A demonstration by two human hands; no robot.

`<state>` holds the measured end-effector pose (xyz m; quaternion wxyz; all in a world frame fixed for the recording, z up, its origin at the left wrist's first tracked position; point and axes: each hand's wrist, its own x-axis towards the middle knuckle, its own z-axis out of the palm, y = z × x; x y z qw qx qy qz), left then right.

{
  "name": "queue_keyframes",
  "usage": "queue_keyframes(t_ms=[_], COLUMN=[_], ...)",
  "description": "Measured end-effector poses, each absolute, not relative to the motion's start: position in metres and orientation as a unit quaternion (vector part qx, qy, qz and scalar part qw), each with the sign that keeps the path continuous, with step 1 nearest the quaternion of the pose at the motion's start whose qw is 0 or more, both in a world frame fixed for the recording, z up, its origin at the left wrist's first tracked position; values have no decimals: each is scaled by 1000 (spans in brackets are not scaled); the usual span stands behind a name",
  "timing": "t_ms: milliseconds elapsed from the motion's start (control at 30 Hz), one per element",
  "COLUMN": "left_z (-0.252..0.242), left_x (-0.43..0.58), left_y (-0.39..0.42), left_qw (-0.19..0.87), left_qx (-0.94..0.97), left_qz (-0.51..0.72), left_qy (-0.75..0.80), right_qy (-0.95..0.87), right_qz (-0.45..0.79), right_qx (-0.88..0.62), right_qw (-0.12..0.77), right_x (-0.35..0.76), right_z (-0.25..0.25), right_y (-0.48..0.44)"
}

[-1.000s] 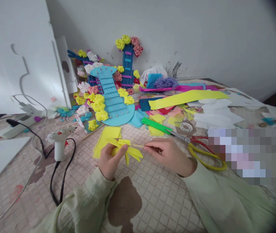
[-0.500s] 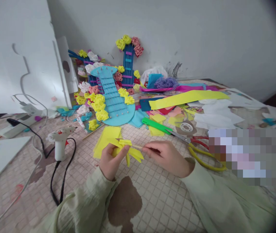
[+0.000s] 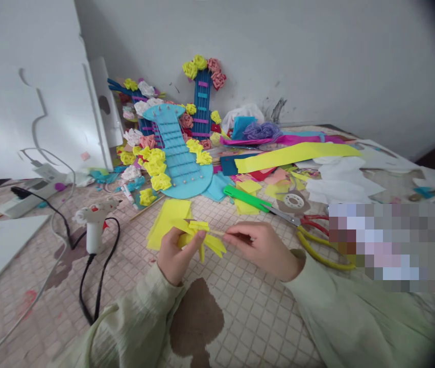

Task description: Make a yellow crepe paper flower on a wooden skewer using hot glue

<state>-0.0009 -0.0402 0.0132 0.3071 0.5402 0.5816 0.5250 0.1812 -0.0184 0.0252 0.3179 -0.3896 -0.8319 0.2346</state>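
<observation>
Head view, read from the left edge to the right. Upper left: a white foam board (image 3: 29, 87) leaning against the wall; below it a power strip (image 3: 26, 200); right of that, a glue gun (image 3: 95, 225) stands upright on the checked tablecloth (image 3: 259, 317), its black cord (image 3: 87, 286) looping toward the lower edge. Centre, upper: a blue guitar-shaped model (image 3: 177, 153) edged with paper roses; below it, flat yellow sheets (image 3: 167, 215). Centre, lower: the left hand (image 3: 171, 258), fingers curled shut around a yellow paper piece (image 3: 207, 241), thumb laid over its top, loose petals fanning out to the right and downward. A thin stick (image 3: 217, 232) runs from the paper piece toward the right; its long axis is near horizontal across the frame, dipping slightly rightward. The right hand (image 3: 265, 248) pinches the stick's right end between thumb and fingertips, the other fingers folded in. The paper piece thus lies to the left of the right fingertips, joined to them only by the stick; the left hand is the nearer one, in full contact with it; both are raised just above the cloth. Right of centre: a green-handled cutter (image 3: 246, 198), a tape roll (image 3: 294, 201), yellow-handled scissors (image 3: 319, 253); above them, a long yellow strip (image 3: 297, 153) among coloured scraps.
</observation>
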Motion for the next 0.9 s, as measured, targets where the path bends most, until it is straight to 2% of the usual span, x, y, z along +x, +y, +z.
queue_keyframes(t_ms=[167,400,533,600,733,800,900], left_z=[12,5,1,0,6,13,25], left_x=[-2,-2,-6,-9,-9,-6,3], left_y=[-40,-38,-32,-29,-28,-31,-38], left_qw=[327,444,443,434,408,399,323], left_qx=[541,441,424,433,480,509,608], left_qz=[511,602,619,615,587,568,513], left_qy=[583,495,491,496,509,509,513], right_qy=[-833,-832,-828,-828,-843,-843,-841], right_qz=[149,281,314,289,152,114,165], right_qx=[-379,-377,-393,-418,-466,-464,-388], right_qw=[374,293,248,237,220,249,339], right_x=[180,187,202,211,222,220,213], right_z=[19,36,43,37,19,15,24], right_y=[-19,-14,-5,4,20,22,13])
